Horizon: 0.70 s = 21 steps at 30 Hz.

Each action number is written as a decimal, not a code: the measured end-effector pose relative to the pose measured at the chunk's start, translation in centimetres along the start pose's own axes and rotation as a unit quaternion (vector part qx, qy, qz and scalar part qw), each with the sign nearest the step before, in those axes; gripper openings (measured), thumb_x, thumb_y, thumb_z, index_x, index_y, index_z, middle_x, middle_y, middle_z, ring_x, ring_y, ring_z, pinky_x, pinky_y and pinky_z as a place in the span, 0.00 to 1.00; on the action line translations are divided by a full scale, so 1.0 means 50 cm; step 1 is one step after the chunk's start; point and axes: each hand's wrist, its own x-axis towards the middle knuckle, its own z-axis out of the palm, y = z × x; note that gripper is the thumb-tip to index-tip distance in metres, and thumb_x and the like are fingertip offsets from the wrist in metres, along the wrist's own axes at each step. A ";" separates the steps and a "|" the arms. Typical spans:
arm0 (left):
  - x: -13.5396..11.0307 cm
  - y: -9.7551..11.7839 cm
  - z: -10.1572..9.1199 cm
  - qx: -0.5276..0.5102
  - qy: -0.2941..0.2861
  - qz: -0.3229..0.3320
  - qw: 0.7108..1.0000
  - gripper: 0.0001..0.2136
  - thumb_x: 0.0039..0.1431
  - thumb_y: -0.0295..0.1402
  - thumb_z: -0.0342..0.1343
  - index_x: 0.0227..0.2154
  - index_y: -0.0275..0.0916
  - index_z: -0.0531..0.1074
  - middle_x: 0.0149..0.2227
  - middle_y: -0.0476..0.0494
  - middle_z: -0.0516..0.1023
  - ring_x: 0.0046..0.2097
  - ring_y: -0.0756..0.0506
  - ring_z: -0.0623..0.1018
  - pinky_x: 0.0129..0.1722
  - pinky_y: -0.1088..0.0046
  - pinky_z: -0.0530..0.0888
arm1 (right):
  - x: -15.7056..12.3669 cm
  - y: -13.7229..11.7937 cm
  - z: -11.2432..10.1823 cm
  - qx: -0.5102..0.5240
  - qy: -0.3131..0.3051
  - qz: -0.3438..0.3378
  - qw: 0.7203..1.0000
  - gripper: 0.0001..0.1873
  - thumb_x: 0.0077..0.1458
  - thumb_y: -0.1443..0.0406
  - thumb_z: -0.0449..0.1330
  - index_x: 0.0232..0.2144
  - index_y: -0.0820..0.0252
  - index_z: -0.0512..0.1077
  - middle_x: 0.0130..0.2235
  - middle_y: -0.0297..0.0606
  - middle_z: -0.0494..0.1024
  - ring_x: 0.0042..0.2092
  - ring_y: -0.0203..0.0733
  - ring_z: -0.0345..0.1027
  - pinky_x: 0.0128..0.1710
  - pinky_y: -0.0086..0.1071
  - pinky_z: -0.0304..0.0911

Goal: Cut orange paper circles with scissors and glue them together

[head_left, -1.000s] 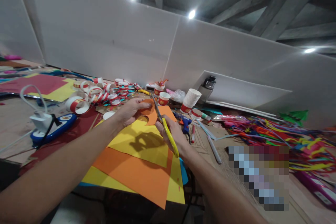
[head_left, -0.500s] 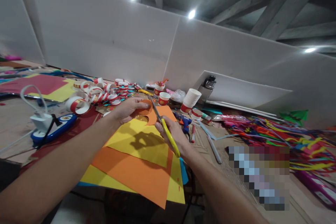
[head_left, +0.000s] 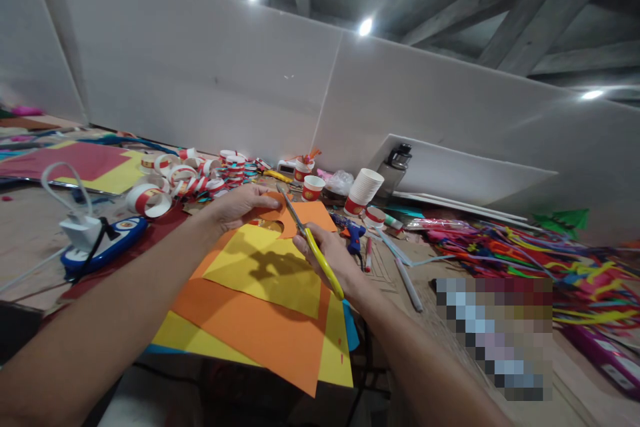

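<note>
My left hand (head_left: 243,205) pinches a small piece of orange paper (head_left: 273,201), thumb on top. With its fingers wrapped round the yellow handles, my right hand (head_left: 330,252) grips a pair of scissors (head_left: 315,240), whose blades point up and left against the edge of that paper. A larger orange sheet (head_left: 320,217) with a curved cut-out lies just beyond the hands; I cannot tell whether the held piece still joins it. Under the hands are stacked sheets: a yellow sheet (head_left: 295,283) over an orange sheet (head_left: 270,327). The hands' shadow falls on the yellow one.
Cut paper-cup rings (head_left: 150,199) and a blue-white power strip (head_left: 107,240) are on the left. Behind stand a paper cup (head_left: 313,188), stacked cups (head_left: 365,190) and a dark bottle (head_left: 395,173). At right lie a blue glue gun (head_left: 355,235), a grey pen (head_left: 409,283) and colourful pipe cleaners (head_left: 525,260).
The scissor blades have shifted slightly left and down along the orange paper. My left hand has moved a little, and the held piece looks turned flatter.
</note>
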 end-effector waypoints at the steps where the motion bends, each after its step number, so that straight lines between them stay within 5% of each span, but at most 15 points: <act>1: 0.000 0.001 0.000 0.002 0.001 0.000 1.000 0.08 0.42 0.25 0.65 0.29 0.34 0.81 0.31 0.39 0.82 0.32 0.47 0.79 0.36 0.72 0.76 | 0.000 0.001 0.000 -0.001 -0.001 0.003 1.000 0.16 0.60 0.53 0.57 0.29 0.58 0.66 0.24 0.28 0.64 0.26 0.32 0.55 0.27 0.27 0.50; 21: -0.003 0.004 -0.004 0.026 0.009 -0.010 1.000 0.05 0.41 0.26 0.65 0.25 0.38 0.80 0.29 0.40 0.82 0.32 0.45 0.80 0.32 0.72 0.76 | 0.000 -0.003 0.000 0.025 -0.021 0.013 0.999 0.20 0.60 0.49 0.58 0.27 0.58 0.65 0.23 0.28 0.63 0.25 0.32 0.56 0.25 0.26 0.50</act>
